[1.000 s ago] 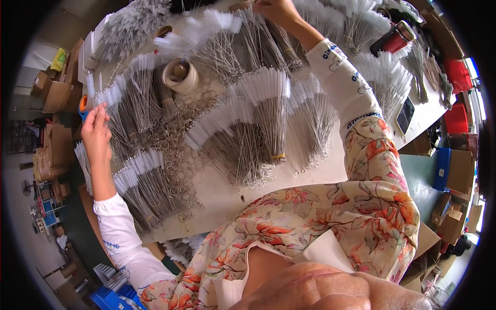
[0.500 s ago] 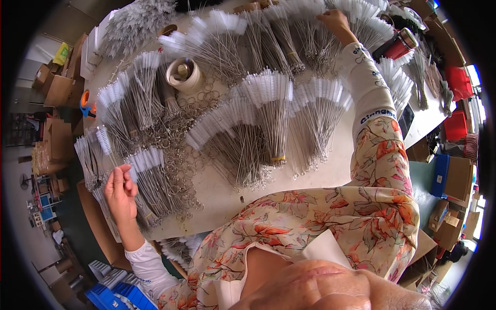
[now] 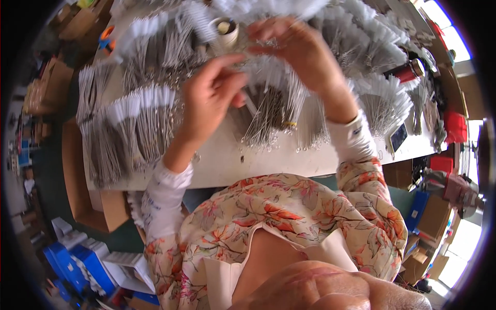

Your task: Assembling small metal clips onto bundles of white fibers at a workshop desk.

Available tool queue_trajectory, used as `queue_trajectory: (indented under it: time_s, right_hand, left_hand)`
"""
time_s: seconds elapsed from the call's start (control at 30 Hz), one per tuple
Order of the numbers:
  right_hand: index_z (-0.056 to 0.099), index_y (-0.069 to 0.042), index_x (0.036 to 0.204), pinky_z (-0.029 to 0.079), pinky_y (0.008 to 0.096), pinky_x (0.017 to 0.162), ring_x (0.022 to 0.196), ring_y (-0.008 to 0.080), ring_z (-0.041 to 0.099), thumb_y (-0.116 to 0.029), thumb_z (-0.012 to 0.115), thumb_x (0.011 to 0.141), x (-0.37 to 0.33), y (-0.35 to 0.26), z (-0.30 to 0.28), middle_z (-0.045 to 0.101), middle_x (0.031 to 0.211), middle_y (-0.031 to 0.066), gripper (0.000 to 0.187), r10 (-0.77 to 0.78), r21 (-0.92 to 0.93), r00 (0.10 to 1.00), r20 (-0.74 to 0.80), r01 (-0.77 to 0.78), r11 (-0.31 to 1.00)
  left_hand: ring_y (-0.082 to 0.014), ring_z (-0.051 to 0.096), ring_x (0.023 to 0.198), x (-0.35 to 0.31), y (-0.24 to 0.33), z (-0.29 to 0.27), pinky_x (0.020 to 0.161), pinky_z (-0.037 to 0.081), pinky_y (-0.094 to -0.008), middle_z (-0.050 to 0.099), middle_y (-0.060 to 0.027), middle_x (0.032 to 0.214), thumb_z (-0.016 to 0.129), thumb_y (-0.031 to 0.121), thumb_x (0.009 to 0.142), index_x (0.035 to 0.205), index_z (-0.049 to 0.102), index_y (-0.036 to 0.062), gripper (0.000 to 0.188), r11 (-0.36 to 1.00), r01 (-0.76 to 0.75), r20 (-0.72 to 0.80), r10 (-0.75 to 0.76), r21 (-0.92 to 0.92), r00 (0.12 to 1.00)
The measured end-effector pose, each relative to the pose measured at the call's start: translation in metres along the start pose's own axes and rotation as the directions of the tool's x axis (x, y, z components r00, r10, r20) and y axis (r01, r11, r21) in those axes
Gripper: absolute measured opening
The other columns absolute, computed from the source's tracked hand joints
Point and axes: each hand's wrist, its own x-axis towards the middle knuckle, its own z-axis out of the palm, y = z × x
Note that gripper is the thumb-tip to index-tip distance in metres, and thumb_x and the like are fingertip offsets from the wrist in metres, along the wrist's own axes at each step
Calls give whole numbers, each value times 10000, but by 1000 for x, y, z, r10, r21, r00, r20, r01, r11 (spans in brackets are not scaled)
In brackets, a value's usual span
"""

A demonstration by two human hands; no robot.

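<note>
My left hand (image 3: pixel 211 98) is raised over the middle of the table, fingers curled. It grips a thin-stemmed wire brush (image 3: pixel 200 23) with white bristles, which points up and away from me. Close by on the right, my right hand (image 3: pixel 299 49) faces it, smeared by motion, so I cannot tell whether its fingers hold anything. Beneath both hands lie fanned bundles of similar brushes (image 3: pixel 268 111), their wire stems toward me. A cream round container (image 3: pixel 226 37) stands just beyond my left hand, partly covered.
More brush bundles (image 3: pixel 137 111) lie at the left, and others (image 3: pixel 380 101) at the right. A dark red flask (image 3: pixel 408 71) and a phone (image 3: pixel 398 137) are at the right. Orange-handled scissors (image 3: pixel 107 40) sit far left. An open cardboard box (image 3: pixel 98 206) stands beside the table's left edge.
My left hand has moved right and away from me, carrying the brush from the left bundles. My right hand has come back from the far bundles toward it. The view has shifted.
</note>
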Motion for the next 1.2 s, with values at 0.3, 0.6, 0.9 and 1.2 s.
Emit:
queue_trajectory:
  time_s: [0.3, 0.6, 0.9, 1.2]
  right_hand:
    - [617, -2, 1048, 421, 292, 869, 901, 154, 572, -290, 520, 913, -51, 62, 59, 629, 957, 71, 333, 253, -49, 944, -211, -269, 962]
    - [580, -37, 947, 406, 197, 555, 584, 57, 444, -180, 497, 922, -70, 62, 80, 574, 757, -23, 167, 484, 337, 875, -7, -454, 825]
    - [631, 1, 887, 467, 270, 589, 653, 146, 603, -107, 579, 832, -100, 65, 110, 634, 733, 68, 131, 510, -571, 834, 212, -318, 757]
    - [644, -35, 881, 427, 185, 506, 558, 45, 526, -178, 578, 873, -115, 52, 77, 598, 680, 11, 158, 789, -410, 592, 164, -687, 600]
  left_hand:
    - [-244, 591, 853, -57, 4, -23, 733, 496, -325, 559, -114, 929, 613, -35, 784, 918, 556, 22, 157, 670, -304, -136, 520, 677, 843]
    - [-247, 541, 987, -113, -24, -49, 841, 460, -333, 534, -113, 1072, 686, 127, 753, 1079, 594, 39, 350, 530, -446, 54, 599, 721, 799]
    - [-276, 449, 1135, -137, -38, -42, 908, 394, -382, 386, -170, 1284, 728, 357, 726, 1337, 330, 69, 785, 990, 18, 234, 15, -139, 972]
    - [-167, 588, 857, -114, -51, -47, 740, 486, -295, 593, -67, 908, 681, 160, 764, 844, 575, 59, 167, 937, -281, 493, 147, 209, 858]
